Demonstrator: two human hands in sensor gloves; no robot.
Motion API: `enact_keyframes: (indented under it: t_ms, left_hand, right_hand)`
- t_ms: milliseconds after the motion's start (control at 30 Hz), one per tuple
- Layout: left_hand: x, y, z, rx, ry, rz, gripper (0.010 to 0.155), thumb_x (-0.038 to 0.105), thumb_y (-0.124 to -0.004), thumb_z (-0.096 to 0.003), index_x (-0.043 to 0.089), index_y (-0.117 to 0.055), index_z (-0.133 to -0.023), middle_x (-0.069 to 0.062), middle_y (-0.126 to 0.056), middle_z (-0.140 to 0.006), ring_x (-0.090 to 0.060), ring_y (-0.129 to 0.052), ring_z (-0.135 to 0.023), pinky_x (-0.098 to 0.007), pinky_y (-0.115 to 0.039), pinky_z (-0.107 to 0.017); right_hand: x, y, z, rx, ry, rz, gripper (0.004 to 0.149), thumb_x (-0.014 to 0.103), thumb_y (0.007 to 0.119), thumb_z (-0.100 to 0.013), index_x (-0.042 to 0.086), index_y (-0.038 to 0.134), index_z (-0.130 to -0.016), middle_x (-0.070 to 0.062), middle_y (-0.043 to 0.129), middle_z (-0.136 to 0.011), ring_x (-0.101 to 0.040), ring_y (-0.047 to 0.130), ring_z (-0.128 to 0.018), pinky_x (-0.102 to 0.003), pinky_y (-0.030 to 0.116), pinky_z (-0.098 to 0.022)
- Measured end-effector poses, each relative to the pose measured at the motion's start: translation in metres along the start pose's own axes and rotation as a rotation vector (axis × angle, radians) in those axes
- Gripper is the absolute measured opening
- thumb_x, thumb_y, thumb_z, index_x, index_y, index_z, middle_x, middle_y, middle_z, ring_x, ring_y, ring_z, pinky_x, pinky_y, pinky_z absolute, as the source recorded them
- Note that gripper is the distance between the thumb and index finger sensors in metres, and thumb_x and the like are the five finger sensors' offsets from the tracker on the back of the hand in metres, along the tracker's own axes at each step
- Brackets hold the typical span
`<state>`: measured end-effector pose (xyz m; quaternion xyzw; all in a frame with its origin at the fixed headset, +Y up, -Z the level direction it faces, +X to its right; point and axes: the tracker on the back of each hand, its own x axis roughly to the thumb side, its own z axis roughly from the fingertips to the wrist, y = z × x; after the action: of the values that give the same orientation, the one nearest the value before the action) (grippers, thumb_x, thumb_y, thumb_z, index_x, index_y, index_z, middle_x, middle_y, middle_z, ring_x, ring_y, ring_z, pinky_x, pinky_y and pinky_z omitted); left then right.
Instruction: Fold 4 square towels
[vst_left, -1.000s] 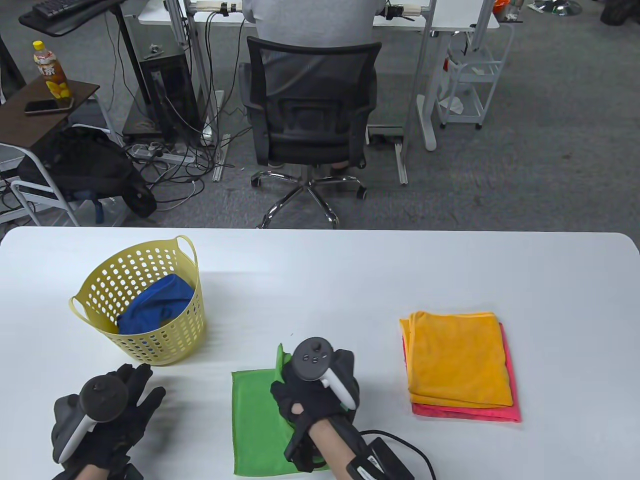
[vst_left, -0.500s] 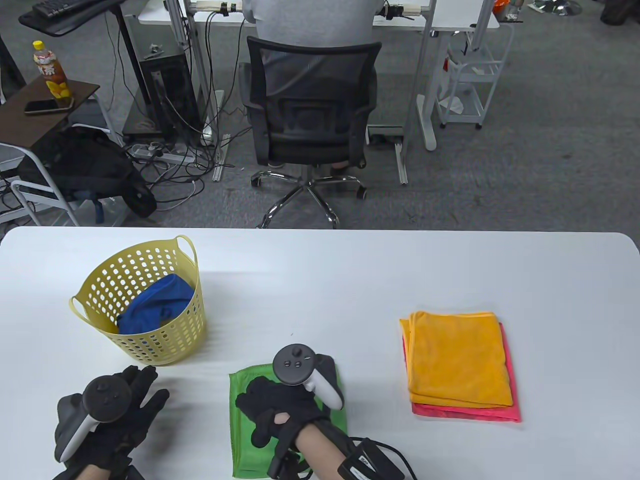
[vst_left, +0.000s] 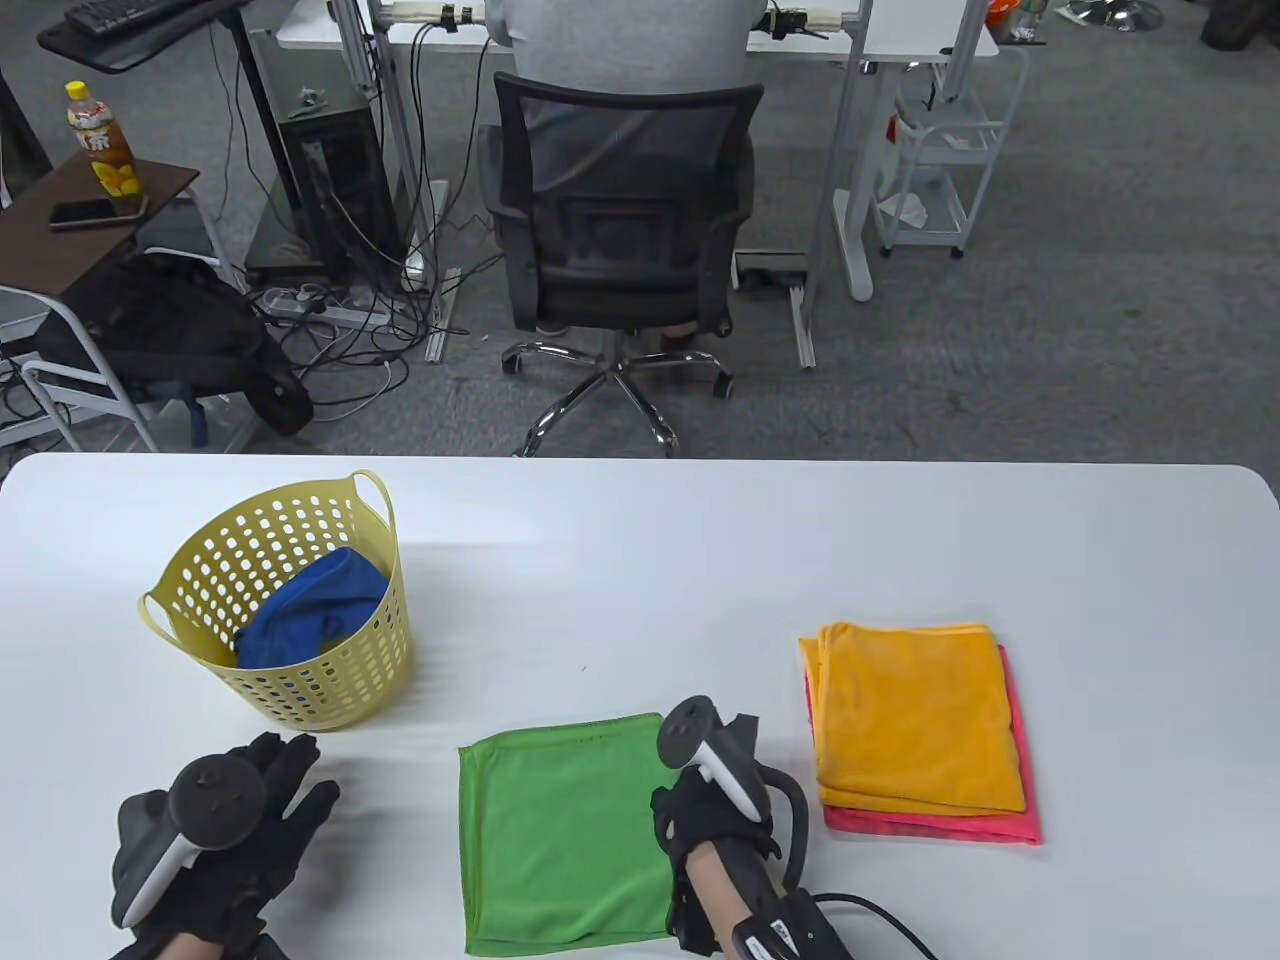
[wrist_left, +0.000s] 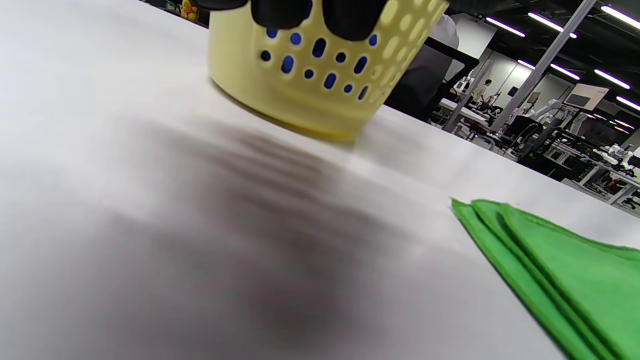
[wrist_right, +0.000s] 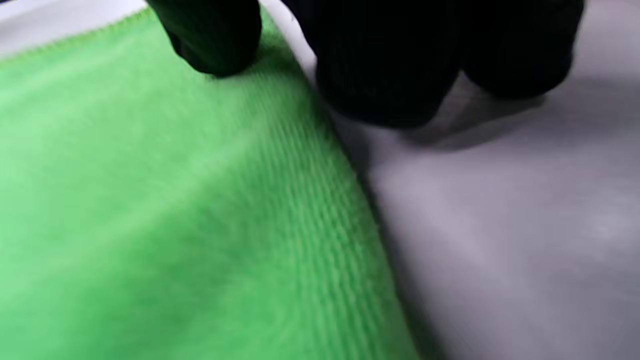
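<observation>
A green towel (vst_left: 562, 832) lies folded flat at the table's front centre; its layered edge shows in the left wrist view (wrist_left: 550, 265). My right hand (vst_left: 692, 778) sits at its right edge. In the right wrist view the thumb (wrist_right: 212, 40) rests on the green towel (wrist_right: 165, 200) near its far corner, and the other fingers (wrist_right: 390, 75) touch the table just beside the edge. My left hand (vst_left: 275, 795) lies open and empty at the front left, fingers spread. A folded orange towel (vst_left: 915, 715) lies on a folded pink one (vst_left: 930, 826). A blue towel (vst_left: 315, 610) sits crumpled in the basket.
The yellow perforated basket (vst_left: 290, 680) stands at the left, just beyond my left hand; it also shows in the left wrist view (wrist_left: 300, 95). The white table (vst_left: 700, 560) ends at a far edge, with an office chair (vst_left: 615, 250) beyond it. A cable trails from my right wrist.
My right hand laid the green towel's flap over to the left, pressed it flat, then moved to the towel's right edge. My left hand has hardly moved.
</observation>
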<state>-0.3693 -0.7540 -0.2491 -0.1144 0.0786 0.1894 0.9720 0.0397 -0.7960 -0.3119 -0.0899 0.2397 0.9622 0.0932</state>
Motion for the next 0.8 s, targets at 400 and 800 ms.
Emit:
enact_keyframes:
  t_ms: [400, 800]
  left_hand:
    - [0.001, 0.001, 0.001, 0.015, -0.003, -0.001, 0.072, 0.066, -0.056, -0.051, 0.035, -0.05, -0.116, -0.004, -0.041, -0.127, -0.039, -0.039, -0.12, -0.061, -0.035, -0.087]
    - [-0.002, -0.004, -0.003, -0.01, 0.021, -0.01, 0.073, 0.066, -0.057, -0.051, 0.036, -0.049, -0.116, -0.004, -0.04, -0.127, -0.039, -0.039, -0.119, -0.061, -0.035, -0.087]
  right_hand:
    - [-0.032, -0.033, 0.02, 0.096, -0.282, -0.501, 0.044, 0.023, 0.066, -0.056, 0.012, 0.063, -0.099, -0.037, 0.062, -0.103, -0.065, 0.07, -0.086, -0.076, 0.073, -0.05]
    - [-0.044, -0.091, 0.017, -0.283, -0.385, -0.234, 0.044, 0.02, 0.069, -0.053, 0.008, 0.068, -0.095, -0.02, 0.093, -0.064, -0.011, 0.097, -0.016, -0.028, 0.088, -0.012]
